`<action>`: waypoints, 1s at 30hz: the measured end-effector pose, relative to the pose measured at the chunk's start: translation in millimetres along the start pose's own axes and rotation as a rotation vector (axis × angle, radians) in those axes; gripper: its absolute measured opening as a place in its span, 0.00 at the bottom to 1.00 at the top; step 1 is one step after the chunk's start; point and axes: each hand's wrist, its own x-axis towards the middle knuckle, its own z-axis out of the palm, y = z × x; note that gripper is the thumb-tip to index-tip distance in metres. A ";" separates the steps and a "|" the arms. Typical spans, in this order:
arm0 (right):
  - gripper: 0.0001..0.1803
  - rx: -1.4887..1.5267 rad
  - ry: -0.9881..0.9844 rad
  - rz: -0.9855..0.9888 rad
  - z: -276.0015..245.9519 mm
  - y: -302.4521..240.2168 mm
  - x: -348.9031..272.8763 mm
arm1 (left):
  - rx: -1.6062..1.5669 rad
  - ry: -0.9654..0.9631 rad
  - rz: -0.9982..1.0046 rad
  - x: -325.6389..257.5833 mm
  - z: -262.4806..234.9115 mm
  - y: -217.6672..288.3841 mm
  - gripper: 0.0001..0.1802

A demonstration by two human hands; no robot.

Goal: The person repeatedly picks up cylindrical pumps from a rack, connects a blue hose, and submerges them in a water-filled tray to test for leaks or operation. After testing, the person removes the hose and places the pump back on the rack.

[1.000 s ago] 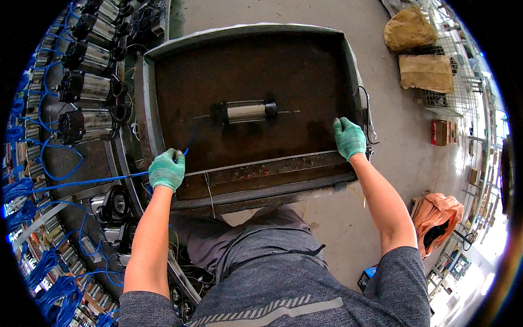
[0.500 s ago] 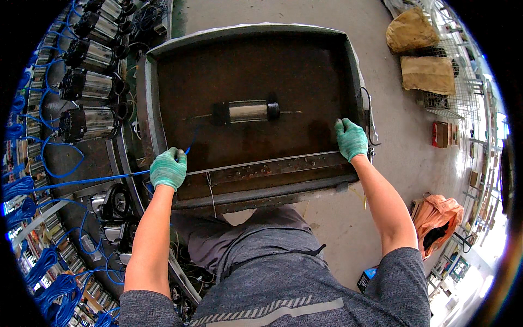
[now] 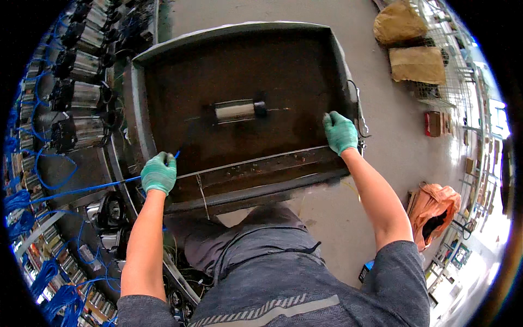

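Observation:
A dark, liquid-holding tank [image 3: 340,54] with a grey metal rim lies in front of me. Inside it, a silver cylinder with black ends [image 3: 235,110], apparently a motor, lies on its side with a thin shaft at the right. My left hand [image 3: 159,173], in a green glove, is closed around a blue cable [image 3: 92,189] at the tank's near left corner. A short bit of cable shows past the fingers. My right hand [image 3: 342,133], also gloved, is over the near right part of the tank, fingers curled; what they hold, if anything, is hidden. Neither hand touches the cylinder.
Several similar motors [image 3: 81,132] stand in a row at the left, with blue cable coils [image 3: 46,278] nearer me. A metal bar [image 3: 261,162] spans the tank's near side. At the right are a wire cage [image 3: 438,95] with brown sacks [image 3: 417,64] and an orange bag [image 3: 433,210].
The whole view has shifted and tilted slightly, so the tank appears further left. Both hands keep about the same places over the tank, and the left still grips the cable.

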 end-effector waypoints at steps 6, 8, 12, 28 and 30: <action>0.14 -0.034 0.199 -0.196 5.7 4.0 -4.1 | -0.007 0.080 0.041 3.6 13.0 -9.9 0.21; 0.11 -0.065 0.322 -0.364 5.1 -1.6 -5.4 | -0.009 0.082 0.040 0.5 11.7 -6.4 0.22; 0.07 0.045 0.248 -0.558 -38.9 -85.2 -40.3 | -0.002 0.059 0.032 1.4 9.5 -5.7 0.22; 0.08 0.381 -0.696 -1.382 -209.5 -191.3 -201.2 | 0.034 0.060 0.042 14.4 29.1 -14.5 0.27; 0.09 0.384 -0.712 -1.397 -206.5 -192.8 -201.9 | 0.058 0.013 0.036 12.3 22.3 -14.4 0.27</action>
